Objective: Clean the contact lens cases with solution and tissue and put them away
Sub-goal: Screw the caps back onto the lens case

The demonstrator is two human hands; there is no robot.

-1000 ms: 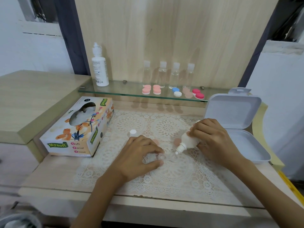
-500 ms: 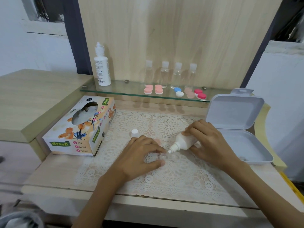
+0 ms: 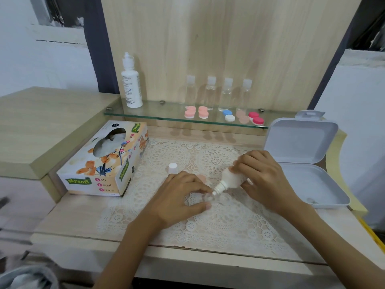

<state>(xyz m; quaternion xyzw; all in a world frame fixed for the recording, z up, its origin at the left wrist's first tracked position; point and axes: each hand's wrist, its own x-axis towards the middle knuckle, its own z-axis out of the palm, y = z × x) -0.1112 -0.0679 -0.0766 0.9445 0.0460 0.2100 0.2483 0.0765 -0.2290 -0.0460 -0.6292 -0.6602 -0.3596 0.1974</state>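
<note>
My right hand (image 3: 264,178) grips a small white solution bottle (image 3: 230,179), tilted with its nozzle pointing down-left over a clear contact lens case (image 3: 210,198) on the lace mat (image 3: 218,226). My left hand (image 3: 179,197) pinches that case between thumb and fingers and hides most of it. The bottle's white cap (image 3: 173,166) stands on the mat behind my left hand. A peach lid (image 3: 201,178) lies partly hidden beside it. A tissue box (image 3: 104,163) sits at the left.
An open white plastic box (image 3: 308,180) lies at the right. The glass shelf (image 3: 156,117) carries a tall white bottle (image 3: 131,84), several small clear bottles (image 3: 210,92) and several coloured lens cases (image 3: 229,117). A raised wooden block (image 3: 41,126) flanks the left.
My right hand has moved the bottle left and tipped it lower, bringing the nozzle down to the case. My left hand has stayed on the case.
</note>
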